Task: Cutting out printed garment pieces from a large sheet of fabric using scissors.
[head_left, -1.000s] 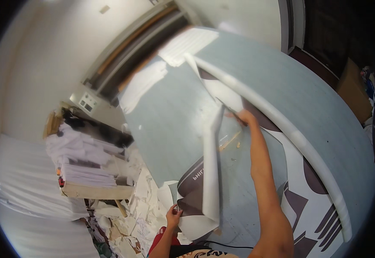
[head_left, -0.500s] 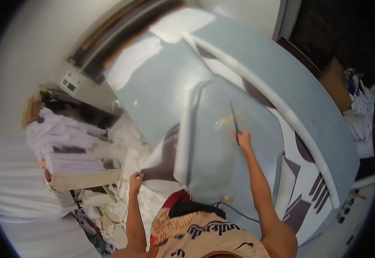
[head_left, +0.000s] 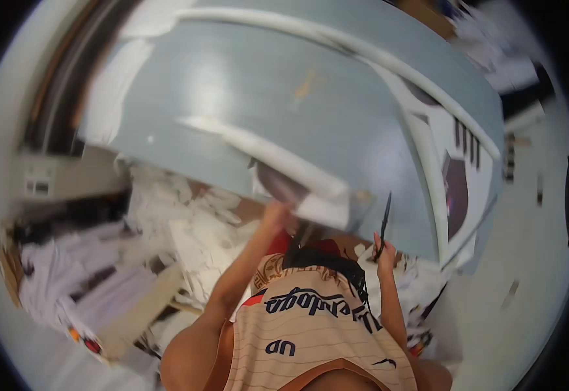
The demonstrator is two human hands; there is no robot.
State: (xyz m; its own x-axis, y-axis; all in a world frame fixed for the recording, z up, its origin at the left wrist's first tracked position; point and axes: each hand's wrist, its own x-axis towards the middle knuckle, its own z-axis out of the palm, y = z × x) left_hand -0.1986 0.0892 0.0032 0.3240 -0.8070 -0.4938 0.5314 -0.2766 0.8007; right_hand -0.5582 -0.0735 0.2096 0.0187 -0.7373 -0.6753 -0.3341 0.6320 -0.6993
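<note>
While steadying the loose sheet (head_left: 279,181) with scissors (head_left: 387,212) in play, keep the two hands well apart. Note the left hand (head_left: 277,217) at the near edge of the sheet, beside the dark print, seemingly pinching that edge; too blurred to make out finger by finger. Note the right hand (head_left: 385,253) wrapped around the scissor handles, to the right of the sheet, with blades pointing forward, away from the body, over the near side of the table (head_left: 356,124). Best to hold that direction, and to keep the tips clear of both the shirt (head_left: 310,326) and the white corner of the sheet.

Find the loose sheet at the near edge of the table, in front of the body, with its far side curled into a long white roll. Move it gently, probably guiding the roll as one piece, so as not to crease the print or snag the corner on the table edge. Avoid bumping the second sheet (head_left: 455,173), curled and printed, on the right side of the table. Watch for the pale scraps (head_left: 196,251) below the table on the left; step carefully there, and keep the sheet from sliding down among them.
</note>
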